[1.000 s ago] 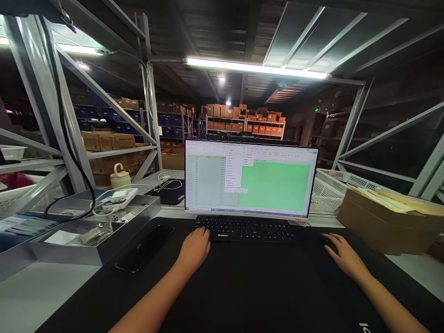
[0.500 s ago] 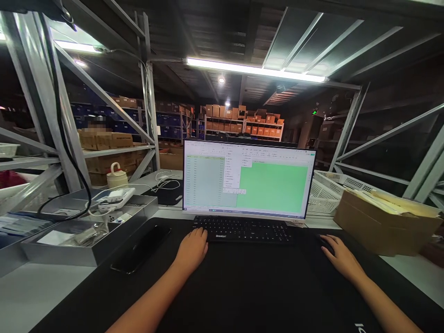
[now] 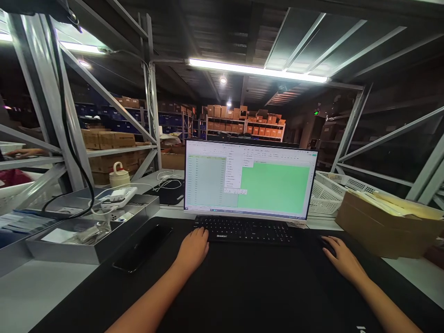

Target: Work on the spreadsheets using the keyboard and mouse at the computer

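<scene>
My left hand [image 3: 194, 246] rests on the left end of a black keyboard [image 3: 246, 231], its fingers bent over the keys and holding nothing. To the right, my right hand [image 3: 340, 255] lies over a dark mouse [image 3: 328, 246], with the fingers around it. Behind the keyboard stands a monitor [image 3: 274, 187] showing a spreadsheet, an open menu and a large green area. Keyboard and mouse are on a black desk mat [image 3: 256, 282]. A black phone [image 3: 143, 249] lies on the mat left of my left hand.
Grey trays [image 3: 93, 247] with a power strip [image 3: 120, 198] and small bags sit at left, near a cream bottle [image 3: 119, 176]. A cardboard box [image 3: 385, 229] with papers and white baskets [image 3: 326, 196] are at right. Metal frames surround the desk.
The view has shifted slightly, so the scene sits a little further right. At the far left edge another person's hand has come into view. My hands keep their places on keyboard and mouse.
</scene>
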Demonstrator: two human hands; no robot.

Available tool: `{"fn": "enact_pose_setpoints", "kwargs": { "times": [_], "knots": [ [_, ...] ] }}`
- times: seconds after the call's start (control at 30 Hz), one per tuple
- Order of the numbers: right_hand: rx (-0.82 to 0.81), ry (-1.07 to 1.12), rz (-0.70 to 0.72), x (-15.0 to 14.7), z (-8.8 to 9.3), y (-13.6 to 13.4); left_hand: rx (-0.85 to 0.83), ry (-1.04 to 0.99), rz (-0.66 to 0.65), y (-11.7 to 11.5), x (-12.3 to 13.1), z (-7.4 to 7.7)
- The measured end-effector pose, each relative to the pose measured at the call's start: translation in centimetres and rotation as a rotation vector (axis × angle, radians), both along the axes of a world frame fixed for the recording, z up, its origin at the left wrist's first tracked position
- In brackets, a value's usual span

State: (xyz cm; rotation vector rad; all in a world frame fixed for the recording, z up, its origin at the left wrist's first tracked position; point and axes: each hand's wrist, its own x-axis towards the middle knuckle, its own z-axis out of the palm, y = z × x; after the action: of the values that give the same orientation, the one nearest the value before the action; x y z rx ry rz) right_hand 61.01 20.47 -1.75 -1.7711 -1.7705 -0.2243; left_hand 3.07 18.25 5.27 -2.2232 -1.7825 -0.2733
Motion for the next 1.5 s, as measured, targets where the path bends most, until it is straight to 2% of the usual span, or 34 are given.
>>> {"fn": "enact_pose_setpoints", "kwargs": {
  "times": [0.2, 0.43, 0.57, 0.93, 1.1, 1.3, 1.5],
  "knots": [
    [0.023, 0.008, 0.017, 0.2, -0.1, -0.2, -0.02, -0.003, 0.011, 0.0, 0.1, 0.1],
    [0.04, 0.005, 0.04, 2.2, -1.8, 1.2, -0.026, -0.03, 0.01, -0.4, 0.3, 0.3],
    [0.05, 0.012, 0.027, 2.5, -2.1, 1.7, -0.016, -0.039, 0.007, -0.3, 0.2, 0.0],
    [0.034, 0.03, 0.026, 2.3, -2.0, 1.6, -0.017, -0.046, 0.004, -0.3, 0.2, 0.0],
    [0.027, 0.022, 0.023, 1.4, -1.0, 0.8, -0.015, -0.041, 0.008, -0.3, 0.2, 0.1],
    [0.039, 0.028, -0.07, 0.1, 0.1, -0.2, -0.018, -0.04, 0.011, -0.3, 0.2, 0.2],
    [0.053, 0.016, -0.092, 0.1, -0.1, -0.3, -0.023, -0.007, 0.021, -0.2, 0.2, 0.2]
  ]
}}
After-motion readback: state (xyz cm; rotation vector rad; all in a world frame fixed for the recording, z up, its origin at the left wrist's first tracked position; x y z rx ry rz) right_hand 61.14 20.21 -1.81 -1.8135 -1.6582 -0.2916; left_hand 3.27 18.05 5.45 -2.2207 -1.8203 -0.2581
